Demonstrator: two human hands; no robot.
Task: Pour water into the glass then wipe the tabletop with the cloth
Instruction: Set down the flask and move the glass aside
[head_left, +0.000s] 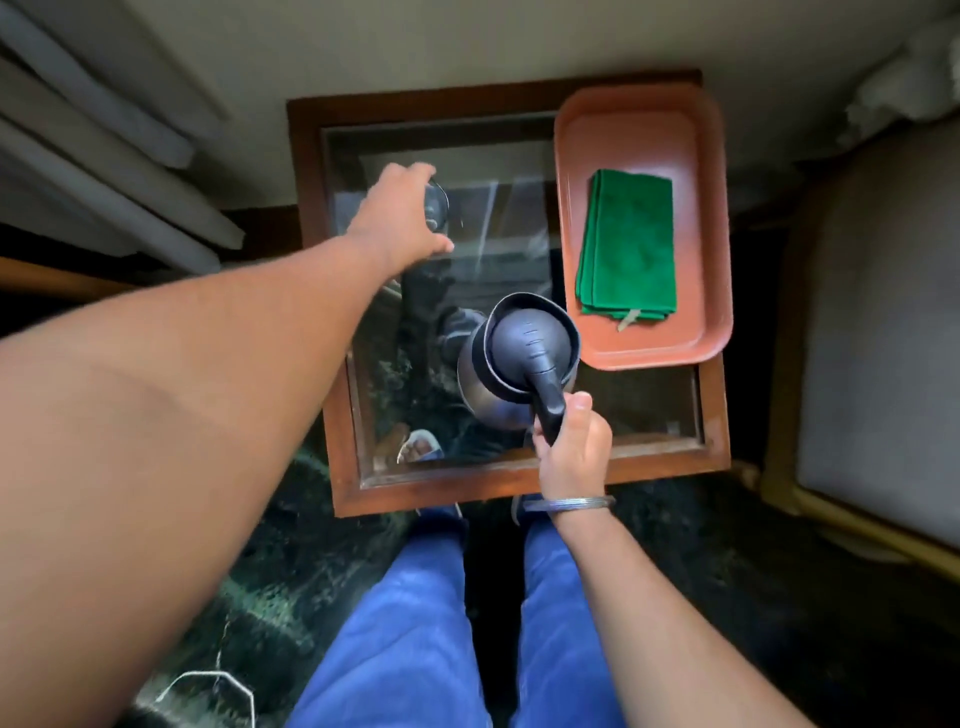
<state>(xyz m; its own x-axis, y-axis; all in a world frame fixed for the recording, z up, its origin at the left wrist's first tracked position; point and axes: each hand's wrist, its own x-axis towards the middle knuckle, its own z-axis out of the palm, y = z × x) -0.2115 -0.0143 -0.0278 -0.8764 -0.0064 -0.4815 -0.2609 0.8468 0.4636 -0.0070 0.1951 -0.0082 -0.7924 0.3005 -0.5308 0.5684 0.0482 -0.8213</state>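
Note:
A clear glass (437, 207) stands on the glass tabletop (498, 249) toward the far left. My left hand (400, 218) wraps around it from the left, hiding most of it. A steel jug with a black lid (524, 348) stands upright near the table's front. My right hand (571, 447) grips its black handle (549, 410). A folded green cloth (626, 244) lies in an orange tray (576, 156) at the table's right.
The small table has a dark wooden frame (311, 260). A cushioned chair (878, 332) stands close on the right. A wall is behind and window slats (104, 171) are at the left. My legs in blue trousers (415, 623) are at the front edge.

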